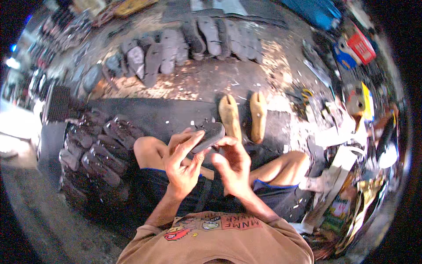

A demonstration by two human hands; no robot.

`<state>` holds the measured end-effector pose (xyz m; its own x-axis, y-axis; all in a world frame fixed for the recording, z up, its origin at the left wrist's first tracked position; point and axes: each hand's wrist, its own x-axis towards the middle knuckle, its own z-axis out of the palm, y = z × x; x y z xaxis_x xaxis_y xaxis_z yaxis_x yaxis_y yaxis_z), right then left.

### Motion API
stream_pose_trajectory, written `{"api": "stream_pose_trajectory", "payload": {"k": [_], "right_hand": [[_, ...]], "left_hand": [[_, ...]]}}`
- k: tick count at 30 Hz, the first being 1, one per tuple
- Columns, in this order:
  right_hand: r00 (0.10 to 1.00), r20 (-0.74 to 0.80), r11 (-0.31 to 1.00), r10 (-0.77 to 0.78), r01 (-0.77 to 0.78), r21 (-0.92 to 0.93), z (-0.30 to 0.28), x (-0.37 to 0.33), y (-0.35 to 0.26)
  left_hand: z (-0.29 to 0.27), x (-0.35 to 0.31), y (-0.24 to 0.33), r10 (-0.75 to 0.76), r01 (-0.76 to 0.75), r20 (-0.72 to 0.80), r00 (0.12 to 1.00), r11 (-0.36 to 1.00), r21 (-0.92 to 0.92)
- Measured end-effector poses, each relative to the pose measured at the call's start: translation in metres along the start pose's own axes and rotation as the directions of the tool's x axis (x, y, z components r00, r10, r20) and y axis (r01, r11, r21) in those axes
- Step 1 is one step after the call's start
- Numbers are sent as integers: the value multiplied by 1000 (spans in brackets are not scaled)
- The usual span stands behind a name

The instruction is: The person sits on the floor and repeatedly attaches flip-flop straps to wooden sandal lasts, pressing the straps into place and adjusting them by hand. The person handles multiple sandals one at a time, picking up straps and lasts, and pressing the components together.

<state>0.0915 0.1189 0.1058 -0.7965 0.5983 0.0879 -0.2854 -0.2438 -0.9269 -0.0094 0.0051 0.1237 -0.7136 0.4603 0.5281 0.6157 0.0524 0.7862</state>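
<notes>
A dark grey sandal [210, 137], seen foreshortened, is held up in front of my lap. My left hand [181, 165] grips its left end, with the thumb below and the fingers along the side. My right hand [234, 165] has its fingers curled against the right end, while its thumb stands a little apart. Small dark pieces stick up from the sandal's far side; what they are is too blurred to tell. Just beyond my right hand lie two yellowish shoe lasts, the left last [229, 115] and the right last [258, 116], side by side.
A pile of dark sandals [103, 165] lies by my left knee. Several grey soles [169, 50] form a row at the far side. Yellow-handled scissors [306, 94], a red and blue box [361, 49], a yellow box [365, 101] and clutter crowd the right.
</notes>
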Motion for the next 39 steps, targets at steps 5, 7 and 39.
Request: {"api": "stream_pose_trajectory", "payload": {"k": [5,7,39], "right_hand": [[976,-203,989,-81,104,108,11,-14,0],[969,-200,986,-146,158,46,6,-17,-1],[925,-241,617,294,-376,-691,-114,61,117]], "left_hand": [[26,-16,16,24,-39,-136,990,993,-111],[25,-11,18,181,-176,-163,970,983,44],[1,60,-91,-697,477,-9,717,500,-722]]}}
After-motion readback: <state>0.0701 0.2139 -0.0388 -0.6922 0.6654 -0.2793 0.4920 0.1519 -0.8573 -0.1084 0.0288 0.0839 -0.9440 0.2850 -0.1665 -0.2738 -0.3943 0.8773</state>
